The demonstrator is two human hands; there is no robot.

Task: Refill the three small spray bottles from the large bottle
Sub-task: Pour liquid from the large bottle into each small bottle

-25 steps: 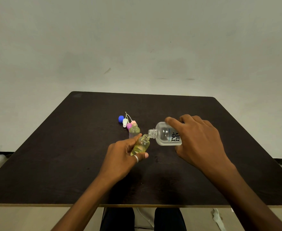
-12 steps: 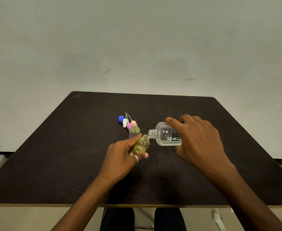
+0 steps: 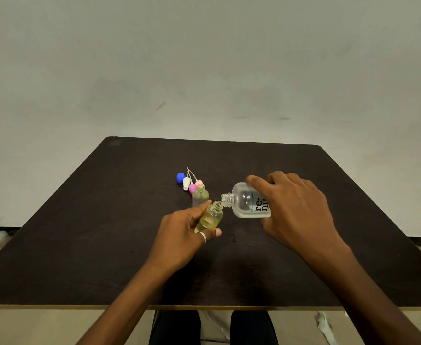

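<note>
Large bottle (image 3: 250, 202): clear, black lettering, tipped sideways in the right hand (image 3: 296, 210), its open neck at the small bottle's mouth.
Small spray bottle (image 3: 210, 217): yellowish liquid, tilted, clamped in the left hand (image 3: 184, 232) above the dark surface (image 3: 105, 220).
Second small bottle (image 3: 200, 195): upright behind, uncapped.
Spray caps (image 3: 188, 181): clustered; perhaps four.
Third bottle: cannot tell.
</note>
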